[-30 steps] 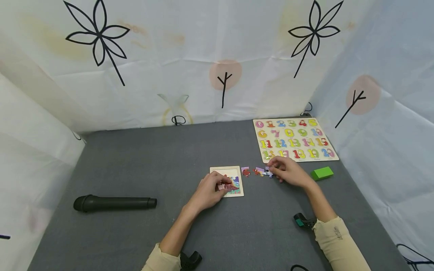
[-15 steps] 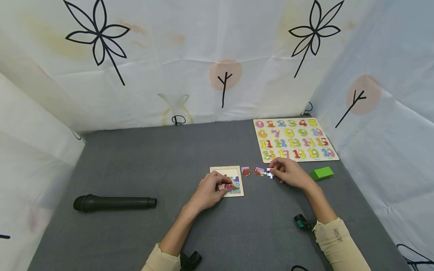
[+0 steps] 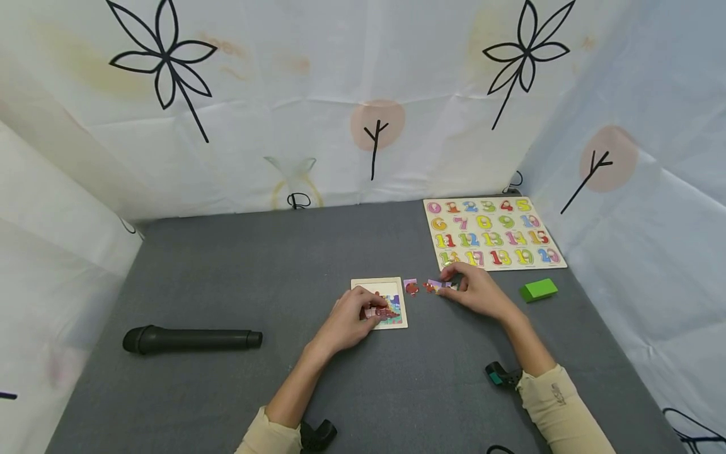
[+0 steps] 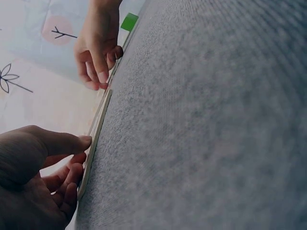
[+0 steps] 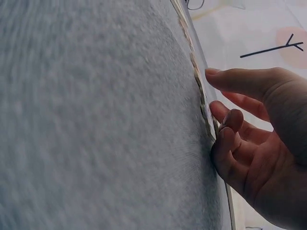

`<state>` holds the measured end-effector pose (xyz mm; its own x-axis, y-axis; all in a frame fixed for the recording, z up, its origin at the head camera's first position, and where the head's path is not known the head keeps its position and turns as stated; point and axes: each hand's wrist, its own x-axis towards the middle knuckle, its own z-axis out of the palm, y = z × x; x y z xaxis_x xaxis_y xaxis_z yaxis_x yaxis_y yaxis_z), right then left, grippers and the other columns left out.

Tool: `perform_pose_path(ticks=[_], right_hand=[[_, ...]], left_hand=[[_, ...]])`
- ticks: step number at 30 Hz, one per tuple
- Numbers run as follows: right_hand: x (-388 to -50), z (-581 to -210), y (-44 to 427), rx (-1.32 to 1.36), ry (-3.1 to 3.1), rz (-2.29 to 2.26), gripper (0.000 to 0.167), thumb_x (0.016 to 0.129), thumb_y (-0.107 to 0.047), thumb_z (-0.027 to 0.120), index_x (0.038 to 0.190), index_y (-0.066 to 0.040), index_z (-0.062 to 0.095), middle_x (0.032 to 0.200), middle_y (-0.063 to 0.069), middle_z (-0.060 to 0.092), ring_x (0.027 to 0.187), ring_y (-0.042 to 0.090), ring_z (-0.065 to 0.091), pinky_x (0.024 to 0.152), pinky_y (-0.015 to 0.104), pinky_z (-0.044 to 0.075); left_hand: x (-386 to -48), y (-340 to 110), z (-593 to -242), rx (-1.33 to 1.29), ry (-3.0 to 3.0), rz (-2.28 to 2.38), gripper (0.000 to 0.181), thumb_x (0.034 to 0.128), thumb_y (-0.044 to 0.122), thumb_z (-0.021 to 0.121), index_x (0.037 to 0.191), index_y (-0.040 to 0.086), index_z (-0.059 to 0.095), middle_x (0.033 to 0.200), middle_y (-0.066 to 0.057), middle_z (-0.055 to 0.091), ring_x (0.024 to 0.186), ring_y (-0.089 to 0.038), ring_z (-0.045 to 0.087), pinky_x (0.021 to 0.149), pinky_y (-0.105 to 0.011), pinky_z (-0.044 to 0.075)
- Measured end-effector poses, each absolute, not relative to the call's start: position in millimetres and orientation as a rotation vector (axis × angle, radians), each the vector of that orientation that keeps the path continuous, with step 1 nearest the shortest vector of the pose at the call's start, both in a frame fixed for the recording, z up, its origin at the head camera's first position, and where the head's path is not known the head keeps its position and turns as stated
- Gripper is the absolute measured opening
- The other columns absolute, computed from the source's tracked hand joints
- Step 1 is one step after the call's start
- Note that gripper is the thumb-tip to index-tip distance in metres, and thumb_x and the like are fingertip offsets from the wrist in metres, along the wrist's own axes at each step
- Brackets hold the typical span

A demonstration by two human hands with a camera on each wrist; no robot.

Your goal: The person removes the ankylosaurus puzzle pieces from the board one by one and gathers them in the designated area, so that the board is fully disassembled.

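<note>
In the head view my left hand [image 3: 353, 319] rests on a small framed jigsaw board [image 3: 363, 283], part of its picture showing past the fingers. The left wrist view has its thumb [image 4: 80, 143] and bent fingers against the board [image 4: 98, 129]. To the right of the board, a red and purple puzzle piece [image 3: 411, 287] lies apart. My right hand [image 3: 478, 292] spreads thumb and forefinger about another red and purple piece [image 3: 432, 286] and a partly covered one [image 3: 450, 285]. In the right wrist view, the thumb tip [image 5: 213, 72] is at the row of pieces, with the other fingers loosely bent.
A wooden number board [image 3: 488, 233] lies behind the right hand, and a green block [image 3: 538, 290] to its right. A black microphone [image 3: 193, 339] lies on the left of the grey table [image 3: 238, 271]. White printed cloth [image 3: 317, 75] walls the back and sides.
My right hand first draws slightly right with the end piece, then shifts back left; its thumb and forefinger are farther apart now. The left hand stays on the jigsaw board.
</note>
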<state>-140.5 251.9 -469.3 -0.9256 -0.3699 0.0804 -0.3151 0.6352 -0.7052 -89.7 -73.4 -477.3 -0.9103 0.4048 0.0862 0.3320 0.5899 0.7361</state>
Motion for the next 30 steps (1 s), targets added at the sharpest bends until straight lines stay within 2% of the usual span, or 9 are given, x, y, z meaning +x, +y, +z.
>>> perform_pose_path(ticks=[5, 10, 16, 19, 25, 30], right_hand=[[-141.1, -469.5, 246.8, -0.596, 2.763, -1.177, 0.031, 0.091, -0.012, 0.088, 0.117, -0.005, 0.072, 0.110, 0.014, 0.074, 0.053, 0.002, 0.046, 0.053, 0.022, 0.041], [-141.4, -469.3, 244.4, -0.609, 2.733, -1.193, 0.031, 0.093, -0.010, 0.086, 0.119, -0.003, 0.071, 0.112, 0.016, 0.074, 0.055, 0.002, 0.047, 0.054, 0.023, 0.042], [-142.1, -469.1, 242.8, -0.628, 2.704, -1.213, 0.028, 0.095, -0.008, 0.084, 0.119, -0.003, 0.071, 0.112, 0.017, 0.074, 0.055, 0.003, 0.046, 0.054, 0.023, 0.041], [-142.0, -469.2, 241.9, -0.612, 2.700, -1.208, 0.029, 0.094, -0.007, 0.085, 0.119, -0.005, 0.070, 0.111, 0.015, 0.074, 0.054, 0.003, 0.046, 0.053, 0.023, 0.041], [-141.9, -468.3, 237.4, -0.597, 2.721, -1.206, 0.028, 0.092, -0.008, 0.085, 0.117, -0.005, 0.071, 0.109, 0.013, 0.075, 0.054, 0.003, 0.047, 0.053, 0.023, 0.041], [-143.6, -467.2, 230.3, -0.658, 2.715, -1.227, 0.026, 0.094, -0.009, 0.084, 0.116, -0.003, 0.072, 0.107, 0.015, 0.075, 0.055, 0.003, 0.047, 0.055, 0.023, 0.041]], left_hand=[[-89.4, -77.0, -472.6, 0.666, 2.677, 1.249, 0.022, 0.0984, 0.007, 0.077, 0.119, 0.011, 0.082, 0.109, -0.006, 0.073, 0.093, -0.019, 0.060, 0.083, -0.027, 0.045], [-90.7, -84.8, -476.1, 0.755, 2.644, 1.301, 0.025, 0.0962, 0.005, 0.076, 0.120, 0.010, 0.081, 0.107, -0.005, 0.075, 0.095, -0.019, 0.062, 0.089, -0.034, 0.048], [-97.2, -94.0, -511.5, 0.853, 2.679, 1.317, 0.024, 0.0956, 0.016, 0.080, 0.119, 0.021, 0.081, 0.102, 0.006, 0.072, 0.096, -0.010, 0.060, 0.090, -0.032, 0.047], [-94.7, -98.3, -518.6, 0.858, 2.699, 1.285, 0.026, 0.0970, 0.022, 0.080, 0.123, 0.022, 0.081, 0.106, 0.005, 0.071, 0.099, -0.012, 0.060, 0.090, -0.034, 0.048], [-80.5, -107.0, -506.9, 0.872, 2.702, 1.260, 0.025, 0.1009, 0.024, 0.077, 0.124, 0.017, 0.079, 0.115, -0.002, 0.071, 0.105, -0.018, 0.060, 0.090, -0.036, 0.049], [-66.8, -110.8, -487.3, 0.743, 2.667, 1.230, 0.027, 0.1007, 0.021, 0.078, 0.127, 0.013, 0.078, 0.123, -0.005, 0.071, 0.114, -0.023, 0.061, 0.097, -0.045, 0.052]])
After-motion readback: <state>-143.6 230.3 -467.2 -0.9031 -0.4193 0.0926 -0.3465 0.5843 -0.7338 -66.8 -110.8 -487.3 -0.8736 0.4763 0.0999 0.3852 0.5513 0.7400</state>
